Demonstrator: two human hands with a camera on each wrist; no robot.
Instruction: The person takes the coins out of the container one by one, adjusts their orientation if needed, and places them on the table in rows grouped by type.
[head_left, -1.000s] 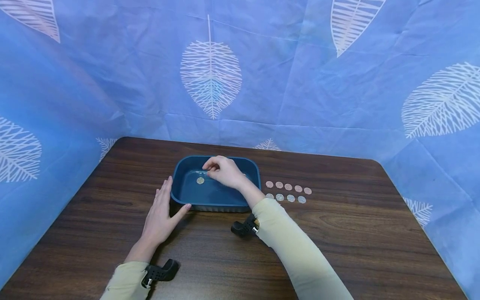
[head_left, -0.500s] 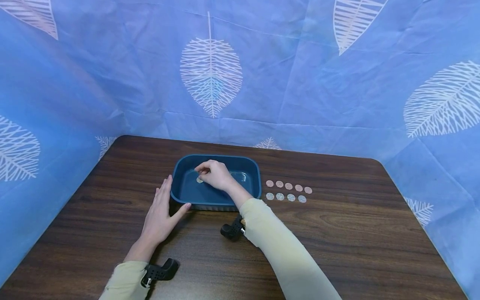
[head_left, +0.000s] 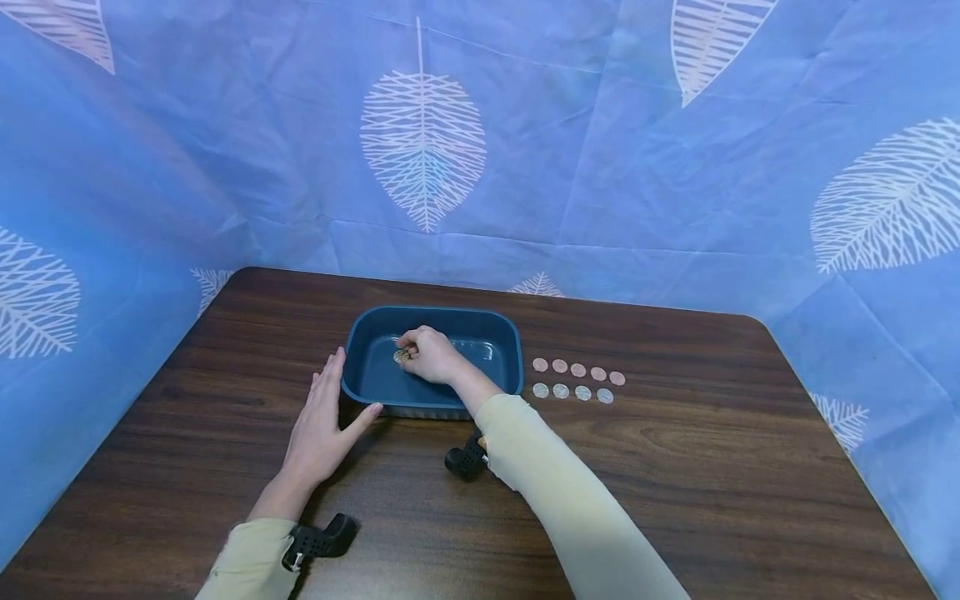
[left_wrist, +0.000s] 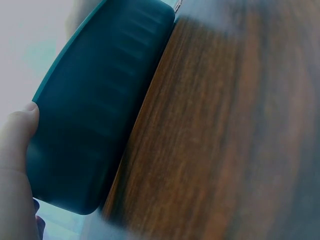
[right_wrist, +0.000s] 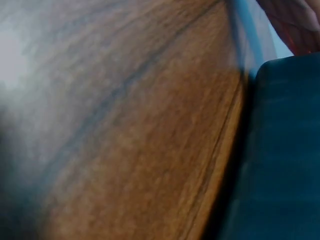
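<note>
In the head view a dark blue rectangular tub (head_left: 435,400) stands on the table. My right hand (head_left: 433,357) reaches down inside it, and its thumb and fingertips pinch a gold-coloured coin (head_left: 401,356) near the tub's left part. The fingers partly cover that coin. My left hand (head_left: 318,425) lies against the tub's left front corner with fingers straight. In the left wrist view, its thumb (left_wrist: 22,125) touches the rim of the tub (left_wrist: 95,100). The right wrist view shows just the tub's outer wall (right_wrist: 285,160) and the tabletop, not the right hand's fingertips.
To the tub's right, several copper-coloured coins (head_left: 577,370) lie in a row on the brown wooden table (head_left: 712,467). A row of several silver coins (head_left: 582,393) lies just in front of them. A blue leaf-patterned cloth (head_left: 525,167) hangs behind the table.
My right hand has moved left and lower inside the tub, and its fingers have closed on the gold-coloured coin. The left hand has stayed at the tub's corner.
</note>
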